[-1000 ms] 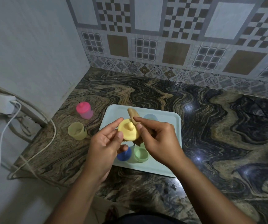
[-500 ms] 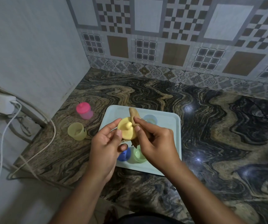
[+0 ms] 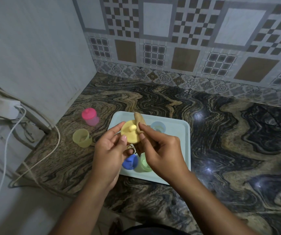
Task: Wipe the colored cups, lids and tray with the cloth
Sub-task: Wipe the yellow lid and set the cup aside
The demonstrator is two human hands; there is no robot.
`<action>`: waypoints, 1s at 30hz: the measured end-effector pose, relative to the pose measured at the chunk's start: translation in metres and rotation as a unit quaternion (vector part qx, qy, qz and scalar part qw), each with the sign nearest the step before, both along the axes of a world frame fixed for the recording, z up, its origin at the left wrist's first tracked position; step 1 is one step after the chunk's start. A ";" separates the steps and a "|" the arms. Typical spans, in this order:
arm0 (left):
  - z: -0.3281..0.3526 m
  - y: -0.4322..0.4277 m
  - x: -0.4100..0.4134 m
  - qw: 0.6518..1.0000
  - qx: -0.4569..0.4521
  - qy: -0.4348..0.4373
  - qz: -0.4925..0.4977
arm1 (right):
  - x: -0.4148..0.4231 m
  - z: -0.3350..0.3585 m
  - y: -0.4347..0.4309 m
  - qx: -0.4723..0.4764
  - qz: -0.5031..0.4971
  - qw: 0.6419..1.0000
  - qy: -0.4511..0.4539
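My left hand [image 3: 110, 150] holds a yellow spouted lid [image 3: 131, 134] by its edge, above the pale blue tray [image 3: 178, 143]. My right hand [image 3: 160, 150] pinches a tan cloth [image 3: 140, 123] against the lid's right rim. Below my hands a blue lid [image 3: 130, 162] and a green cup [image 3: 144, 164] stand on the tray, partly hidden. A light blue cup [image 3: 158, 127] stands at the tray's back. Left of the tray, on the counter, are an open yellow cup [image 3: 82, 138] and a pink cup with its pink lid [image 3: 90, 116].
The marble counter [image 3: 229, 141] runs right and back to a tiled wall. A white charger [image 3: 6, 107] and cables [image 3: 51, 146] lie at the counter's left edge by the side wall. The counter's front edge is near my forearms.
The cloth has slid along the yellow lid's right side, and the lid has turned slightly in my left hand. The cups and tray stay where they were.
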State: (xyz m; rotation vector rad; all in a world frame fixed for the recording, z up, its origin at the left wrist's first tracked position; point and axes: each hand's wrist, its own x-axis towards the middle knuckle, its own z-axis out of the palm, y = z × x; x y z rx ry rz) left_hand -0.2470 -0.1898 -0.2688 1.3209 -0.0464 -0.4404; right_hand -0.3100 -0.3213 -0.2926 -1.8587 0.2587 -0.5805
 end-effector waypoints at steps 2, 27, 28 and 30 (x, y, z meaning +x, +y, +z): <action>0.000 0.003 0.002 0.999 0.000 0.005 -0.034 | 0.004 -0.001 -0.007 0.018 -0.017 0.999 0.023; -0.004 0.000 -0.001 1.000 -0.007 0.012 0.019 | 0.003 0.000 -0.004 0.077 0.004 0.996 0.035; -0.003 0.002 0.001 1.000 -0.011 0.010 0.027 | 0.001 0.001 -0.003 0.070 0.008 0.997 0.038; -0.001 0.007 0.006 1.000 -0.007 0.001 0.005 | -0.002 0.003 -0.003 0.049 0.008 0.998 0.036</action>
